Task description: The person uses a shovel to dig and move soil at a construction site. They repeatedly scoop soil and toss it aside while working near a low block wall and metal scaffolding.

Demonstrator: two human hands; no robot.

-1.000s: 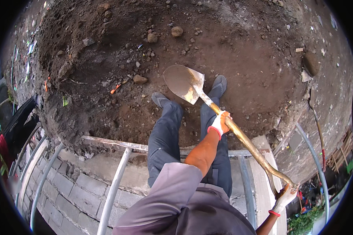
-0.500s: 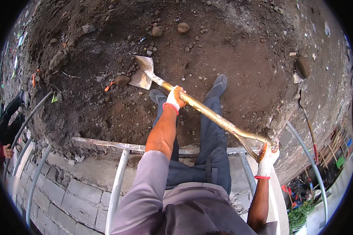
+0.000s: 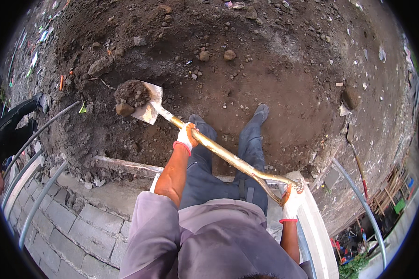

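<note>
- So the shovel point(image 3: 221, 152) has swung further left since half a second ago, and its blade point(image 3: 154, 94) now has dark soil point(image 3: 135, 89) and a brown stone point(image 3: 125, 109) on it, left of centre.
- Left hand point(image 3: 187, 135): gloved, wrapped round the shaft, blade just up and left of it.
- Right hand point(image 3: 292, 202): gloved, gripping the forked handle end, lower right.

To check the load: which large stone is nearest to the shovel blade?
The brown stone against the soil heap on the shovel blade; other large stones lie apart.
</note>
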